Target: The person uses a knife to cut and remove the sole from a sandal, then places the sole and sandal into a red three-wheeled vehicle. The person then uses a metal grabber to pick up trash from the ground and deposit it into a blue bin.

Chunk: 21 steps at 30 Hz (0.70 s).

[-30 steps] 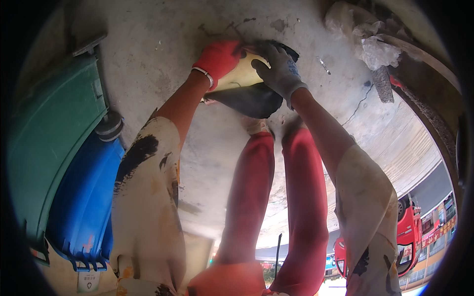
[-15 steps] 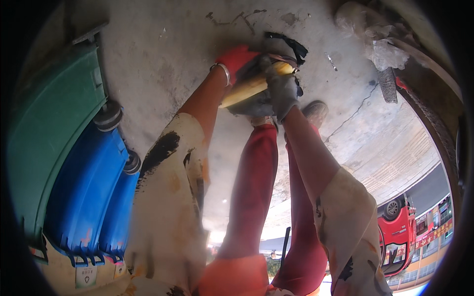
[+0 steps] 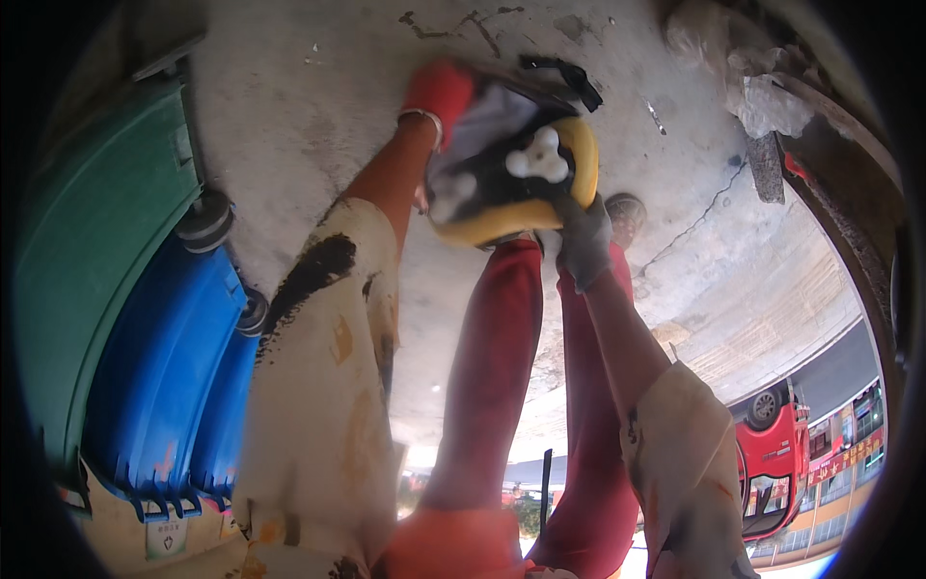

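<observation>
Between my hands is a black object with a thick yellow rim (image 3: 511, 221) and white three-lobed pieces (image 3: 538, 157) on its face; its exact kind is unclear. A greyish panel runs along its far left side. My left hand (image 3: 439, 89), in a red glove, is closed at that far left edge, with its fingertips mostly hidden and blurred. My right hand (image 3: 585, 239), in a grey glove, grips the near right corner of the yellow rim. The object is tilted, with the white pieces facing me, above the concrete and in front of my shoes.
Black strip-like scrap (image 3: 569, 79) lies on the concrete floor beyond the object. Green bin (image 3: 106, 232) and blue bins (image 3: 169, 367) with wheels line the left. Clear plastic sheeting (image 3: 772, 104) sits at the far right. A red vehicle (image 3: 776, 463) is farther off at lower right.
The object has turned so its black face and white pieces now show. My left hand moved slightly left and away; my right hand shifted nearer and right, to the rim's near corner.
</observation>
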### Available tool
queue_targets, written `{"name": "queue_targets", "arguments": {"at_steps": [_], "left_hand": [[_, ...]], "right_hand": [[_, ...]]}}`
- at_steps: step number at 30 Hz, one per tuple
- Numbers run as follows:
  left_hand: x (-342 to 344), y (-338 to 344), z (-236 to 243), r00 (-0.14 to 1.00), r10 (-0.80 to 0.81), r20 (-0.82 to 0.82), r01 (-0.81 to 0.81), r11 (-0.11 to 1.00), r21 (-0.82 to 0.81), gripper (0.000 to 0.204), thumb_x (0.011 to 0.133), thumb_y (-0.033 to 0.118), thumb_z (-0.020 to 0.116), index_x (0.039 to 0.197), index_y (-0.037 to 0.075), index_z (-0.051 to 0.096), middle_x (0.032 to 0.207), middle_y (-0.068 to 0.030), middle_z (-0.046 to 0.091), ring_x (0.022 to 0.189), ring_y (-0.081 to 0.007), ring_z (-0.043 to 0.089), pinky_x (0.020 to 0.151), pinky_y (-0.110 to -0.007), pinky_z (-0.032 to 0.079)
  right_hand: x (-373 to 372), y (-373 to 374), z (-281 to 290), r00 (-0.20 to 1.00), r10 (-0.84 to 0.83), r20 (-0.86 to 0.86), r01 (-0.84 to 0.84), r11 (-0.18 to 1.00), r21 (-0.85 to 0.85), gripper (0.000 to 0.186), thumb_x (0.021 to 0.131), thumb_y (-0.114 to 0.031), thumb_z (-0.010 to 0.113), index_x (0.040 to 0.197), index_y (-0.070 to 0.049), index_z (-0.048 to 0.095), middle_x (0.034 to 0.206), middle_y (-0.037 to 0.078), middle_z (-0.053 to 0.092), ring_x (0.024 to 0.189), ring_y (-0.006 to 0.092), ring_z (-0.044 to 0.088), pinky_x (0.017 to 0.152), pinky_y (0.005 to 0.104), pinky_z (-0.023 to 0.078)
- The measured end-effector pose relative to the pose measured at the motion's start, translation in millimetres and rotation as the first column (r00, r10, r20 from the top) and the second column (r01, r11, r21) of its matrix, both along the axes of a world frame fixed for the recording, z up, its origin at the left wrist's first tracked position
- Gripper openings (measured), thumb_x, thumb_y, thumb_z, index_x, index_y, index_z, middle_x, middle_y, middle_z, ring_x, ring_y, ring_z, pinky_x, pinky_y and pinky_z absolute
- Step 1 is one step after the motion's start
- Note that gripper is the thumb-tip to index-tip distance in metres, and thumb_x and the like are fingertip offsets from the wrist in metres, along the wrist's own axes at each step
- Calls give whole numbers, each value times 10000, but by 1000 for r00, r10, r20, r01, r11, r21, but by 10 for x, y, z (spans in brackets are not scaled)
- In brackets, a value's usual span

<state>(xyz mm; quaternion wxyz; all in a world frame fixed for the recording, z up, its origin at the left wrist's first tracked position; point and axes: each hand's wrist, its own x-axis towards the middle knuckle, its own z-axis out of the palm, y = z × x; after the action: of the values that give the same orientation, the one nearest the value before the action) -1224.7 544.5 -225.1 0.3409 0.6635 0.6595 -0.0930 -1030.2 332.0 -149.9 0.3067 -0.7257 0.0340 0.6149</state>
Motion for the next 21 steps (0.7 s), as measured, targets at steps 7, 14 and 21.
{"name": "queue_targets", "arguments": {"at_steps": [7, 14, 21], "left_hand": [[-378, 331, 9, 986, -115, 117, 102, 989, 105, 366, 908, 393, 526, 1077, 113, 690, 1052, -185, 693, 1008, -416, 636, 873, -486, 511], [-852, 771, 274, 996, -28, -79, 50, 959, 281, 420, 928, 463, 545, 1123, 124, 698, 1040, -153, 712, 1010, -383, 651, 853, -409, 516], [-1820, 1532, 286, 970, -60, -236, 191, 786, 588, 431, 930, 456, 570, 1134, 98, 697, 1119, -149, 704, 1071, -354, 646, 888, -402, 509]], "right_hand": [[244, -337, -113, 541, 521, 661, -827, 474, 303, 256, 802, -28, 710, 1054, -3, 674, 985, 122, 677, 967, 254, 662, 797, 340, 560], [580, -267, -27, 643, 592, 486, -760, 568, 314, 356, 781, -120, 746, 1132, -85, 697, 968, 99, 696, 893, 254, 669, 791, 355, 539], [868, -353, -46, 815, 546, 195, -580, 752, 313, 400, 918, -131, 636, 1295, -9, 578, 1006, 106, 673, 887, 207, 651, 783, 324, 524]]}}
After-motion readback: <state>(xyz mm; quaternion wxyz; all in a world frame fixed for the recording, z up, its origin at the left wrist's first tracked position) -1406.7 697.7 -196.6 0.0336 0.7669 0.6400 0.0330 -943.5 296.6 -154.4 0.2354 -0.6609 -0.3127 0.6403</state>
